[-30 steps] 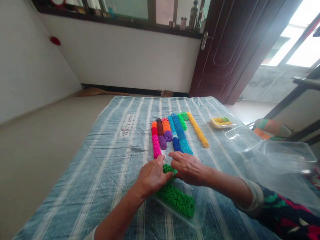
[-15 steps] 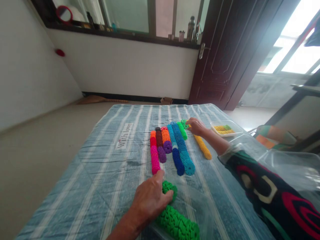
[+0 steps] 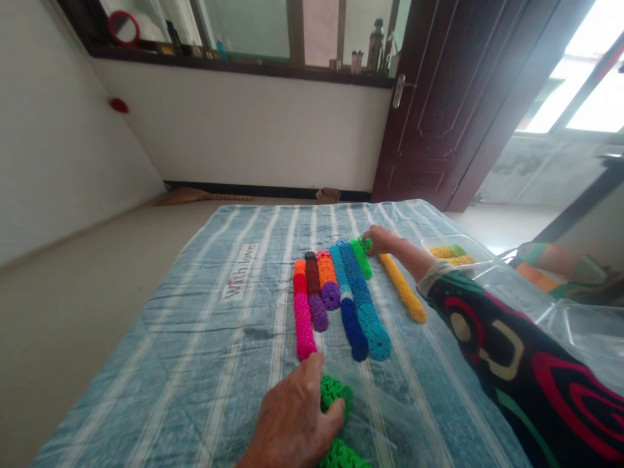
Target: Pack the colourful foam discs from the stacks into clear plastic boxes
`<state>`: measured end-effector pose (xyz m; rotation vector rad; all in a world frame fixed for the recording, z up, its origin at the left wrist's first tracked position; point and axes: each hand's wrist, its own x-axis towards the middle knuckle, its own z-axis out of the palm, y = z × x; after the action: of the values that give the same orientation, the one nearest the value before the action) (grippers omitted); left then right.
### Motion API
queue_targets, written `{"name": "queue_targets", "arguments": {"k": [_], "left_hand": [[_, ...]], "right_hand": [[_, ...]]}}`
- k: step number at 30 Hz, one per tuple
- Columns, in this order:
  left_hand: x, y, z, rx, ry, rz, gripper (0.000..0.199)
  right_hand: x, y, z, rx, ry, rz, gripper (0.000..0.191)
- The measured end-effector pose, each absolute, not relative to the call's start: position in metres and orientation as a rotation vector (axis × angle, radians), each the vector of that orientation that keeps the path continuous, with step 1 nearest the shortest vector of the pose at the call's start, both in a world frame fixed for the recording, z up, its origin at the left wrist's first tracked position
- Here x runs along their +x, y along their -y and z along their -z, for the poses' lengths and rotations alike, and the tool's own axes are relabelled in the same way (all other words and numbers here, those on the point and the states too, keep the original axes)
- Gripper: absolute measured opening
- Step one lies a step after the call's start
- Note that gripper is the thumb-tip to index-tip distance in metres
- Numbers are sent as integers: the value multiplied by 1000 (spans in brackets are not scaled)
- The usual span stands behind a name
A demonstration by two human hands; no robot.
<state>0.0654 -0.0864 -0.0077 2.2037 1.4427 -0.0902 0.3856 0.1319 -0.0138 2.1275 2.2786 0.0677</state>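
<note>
My left hand point(image 3: 295, 416) is near the front of the bed, its thumb and fingers closed around the end of a stack of green notched plastic discs point(image 3: 336, 393). That stack lies in a clear plastic container point(image 3: 390, 416), blurry and cut off by the lower edge. My right hand point(image 3: 379, 239) reaches to the far end of the rows, its fingers pinched on bright green discs point(image 3: 364, 244). Beside them lies a short light green stack point(image 3: 361, 261). Left of it are blue point(image 3: 363, 299), orange and purple point(image 3: 327, 276), brown and purple point(image 3: 314, 292), and red and pink stacks point(image 3: 303, 312).
A yellow stack point(image 3: 404, 289) lies alone under my right forearm. At the right edge stand clear containers point(image 3: 524, 286), one holding yellow and green discs point(image 3: 451, 253). The striped bedcover point(image 3: 195, 338) spreads below. Beyond are a wall and a brown door point(image 3: 429, 104).
The view has shifted slightly, and the stacks appear a little lower. My right hand remains at the far green discs; my left hand still grips the green stack, lower in the picture.
</note>
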Motion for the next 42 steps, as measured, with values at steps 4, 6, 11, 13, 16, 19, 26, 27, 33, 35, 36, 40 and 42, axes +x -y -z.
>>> {"name": "queue_targets", "arguments": {"k": [4,6,11,13,16,19,26,27,33,35,36,40,42], "left_hand": [[67,88,5,2197,-1486,86,46],[67,88,5,2197,-1484,86,47],[66,86,4,2211,-1467,65,42],[66,86,3,2210,-1470,64,41],[67,87,1,2216,-1462,68,39],[67,87,0,2236,-1454,74,39],[69,87,0,2304,-1441,72,42],[70,87,-1,2317,-1438,86,41],[69,87,-5,2423,-1380,154,39],[69,87,-6,2423,-1382,164,42],[69,87,-6,2420,-1383,168,44],[71,87,-7,2423,-1389,170,43],[71,86,-7,2435,-1379,165,38]], "right_hand": [[387,-133,15,2150,-2288,-78,44],[387,-131,14,2158,-2304,-84,41],[386,-125,11,2188,-2339,-84,28],[384,-122,7,2200,-2354,-68,20],[382,-115,-6,2221,-2394,-38,14],[378,-95,-26,2236,-2441,18,13],[324,23,-63,1436,-2974,791,7],[312,42,-63,1306,-2997,841,7],[261,105,-39,998,-3047,495,9],[254,110,-31,988,-3048,298,14],[252,112,-29,975,-3050,226,17],[248,117,-22,926,-3076,85,22],[247,118,-19,911,-3096,59,16]]}}
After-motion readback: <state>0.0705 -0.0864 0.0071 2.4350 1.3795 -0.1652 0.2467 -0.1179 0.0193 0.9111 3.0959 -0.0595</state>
